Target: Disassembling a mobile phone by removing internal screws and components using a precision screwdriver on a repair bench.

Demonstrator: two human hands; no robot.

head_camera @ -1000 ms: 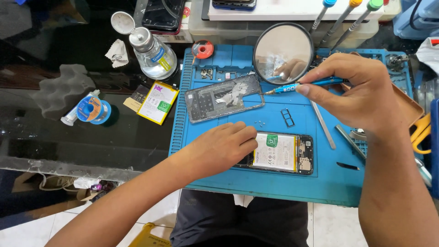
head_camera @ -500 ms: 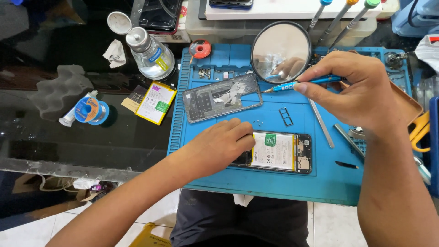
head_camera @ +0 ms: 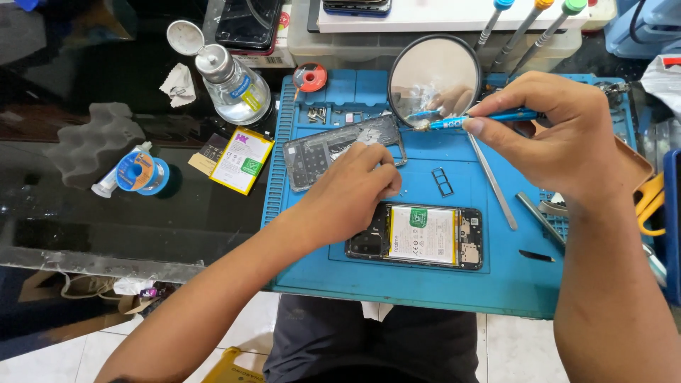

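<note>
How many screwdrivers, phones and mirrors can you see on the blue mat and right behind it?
Screwdrivers: 4, one blue held in the right hand, and three standing behind with blue, orange and green tops.
Opened phones: 1, by the left hand.
Phone back covers: 1.
Round mirrors: 1.
Total: 7

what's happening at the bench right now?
A person is working on an opened smartphone lying face down on a blue repair mat, its battery exposed. The left hand rests at the phone's upper left corner, fingers by the removed back cover. The right hand holds a blue screwdriver, tip near the round mirror. Tweezers lie alongside.
</note>
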